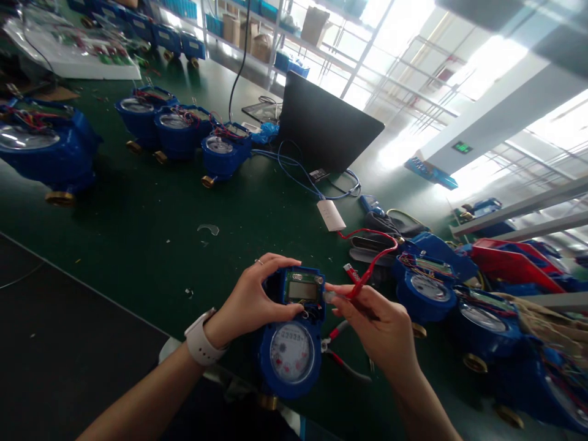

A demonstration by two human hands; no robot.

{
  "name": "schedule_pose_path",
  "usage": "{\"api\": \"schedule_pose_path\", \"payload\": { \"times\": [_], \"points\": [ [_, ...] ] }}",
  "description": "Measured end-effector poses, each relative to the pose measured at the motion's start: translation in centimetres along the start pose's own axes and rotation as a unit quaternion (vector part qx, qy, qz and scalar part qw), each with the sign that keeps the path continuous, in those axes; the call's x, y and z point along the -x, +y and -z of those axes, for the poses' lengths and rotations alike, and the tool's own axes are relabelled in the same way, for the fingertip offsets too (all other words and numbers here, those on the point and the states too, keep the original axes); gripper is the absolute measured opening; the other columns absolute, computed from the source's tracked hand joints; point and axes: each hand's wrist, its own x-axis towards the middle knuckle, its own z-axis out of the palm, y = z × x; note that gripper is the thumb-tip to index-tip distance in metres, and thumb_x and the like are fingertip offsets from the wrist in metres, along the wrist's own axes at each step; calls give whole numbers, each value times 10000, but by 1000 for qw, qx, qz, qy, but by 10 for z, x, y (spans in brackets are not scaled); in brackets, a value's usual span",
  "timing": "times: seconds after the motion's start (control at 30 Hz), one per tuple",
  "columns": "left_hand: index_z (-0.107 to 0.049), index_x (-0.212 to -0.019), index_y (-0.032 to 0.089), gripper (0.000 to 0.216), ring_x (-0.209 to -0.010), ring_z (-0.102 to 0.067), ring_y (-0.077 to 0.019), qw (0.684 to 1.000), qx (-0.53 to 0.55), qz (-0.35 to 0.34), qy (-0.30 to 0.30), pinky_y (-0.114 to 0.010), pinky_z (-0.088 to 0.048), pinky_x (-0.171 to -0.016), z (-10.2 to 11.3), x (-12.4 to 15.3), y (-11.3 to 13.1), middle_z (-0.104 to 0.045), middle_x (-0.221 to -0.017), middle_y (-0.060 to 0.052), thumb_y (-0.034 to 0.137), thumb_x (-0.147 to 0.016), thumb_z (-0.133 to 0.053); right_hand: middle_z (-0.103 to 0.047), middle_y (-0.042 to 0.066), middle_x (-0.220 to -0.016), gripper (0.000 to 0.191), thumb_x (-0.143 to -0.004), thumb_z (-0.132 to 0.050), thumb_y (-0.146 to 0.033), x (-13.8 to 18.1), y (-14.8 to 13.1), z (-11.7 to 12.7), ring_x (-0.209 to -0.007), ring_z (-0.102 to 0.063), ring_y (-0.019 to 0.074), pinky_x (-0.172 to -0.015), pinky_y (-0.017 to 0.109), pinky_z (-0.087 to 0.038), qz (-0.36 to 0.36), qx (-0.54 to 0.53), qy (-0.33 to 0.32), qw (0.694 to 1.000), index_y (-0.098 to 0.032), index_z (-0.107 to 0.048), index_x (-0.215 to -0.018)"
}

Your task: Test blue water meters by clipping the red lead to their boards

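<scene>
A blue water meter (291,352) lies in front of me at the table's near edge, its round dial facing up. Above the dial, an opened housing shows a circuit board with a small grey display (302,290). My left hand (257,294) grips this housing, thumb and fingers around its left side. At the right side of the housing, my right hand (374,318) pinches a clear connector (329,296) on the end of a red cable (374,263). Whether the connector is plugged in, I cannot tell. Red-handled pliers (342,352) lie partly under the meter and my right hand.
The red cable runs to a white adapter box (331,215), wired in blue toward a black laptop (324,125). Several blue meters (225,153) stand at the left, and several more (425,288) at the right. A red bin (514,263) and a white foam tray (92,64) sit farther off.
</scene>
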Motion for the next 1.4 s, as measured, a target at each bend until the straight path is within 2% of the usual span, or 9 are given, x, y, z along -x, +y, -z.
{"api": "schedule_pose_path", "payload": {
  "times": [0.27, 0.5, 1.0, 1.4],
  "points": [
    [-636, -1153, 200, 543, -1063, -607, -256, 1000, -16, -13, 5, -416, -490, -942, -1, 1, 1, -636, -1143, -69, 189, -646, -828, -805, 36, -871, 139, -862, -693, -248, 1, -2, -1, -606, -721, 148, -549, 228, -595, 14, 25, -3, 1000, -206, -760, -976],
    [-631, -1149, 174, 543, -1070, -608, -256, 999, -36, -21, 6, -421, -485, -936, -2, 1, 3, -633, -1137, -84, 162, -643, -827, -807, 38, -877, 152, -853, -679, -232, -6, -8, 3, -581, -689, 127, -509, 209, -571, 15, 28, -41, 999, -200, -764, -975],
    [-629, -1143, 189, 538, -1063, -609, -247, 999, -37, -20, 7, -407, -474, -935, -1, 1, 3, -632, -1137, -75, 158, -643, -822, -802, 33, -842, 137, -853, -681, -241, -7, -8, 4, -531, -643, 103, -475, 181, -530, 13, 27, -35, 999, -192, -763, -952],
    [-629, -1148, 175, 538, -1069, -608, -240, 999, -37, -19, 7, -392, -477, -938, -2, 1, 1, -632, -1140, -76, 153, -648, -827, -806, 45, -880, 144, -855, -682, -239, -5, -8, 3, -577, -677, 115, -517, 199, -561, 9, 25, -38, 999, -190, -757, -967]
  ]
}}
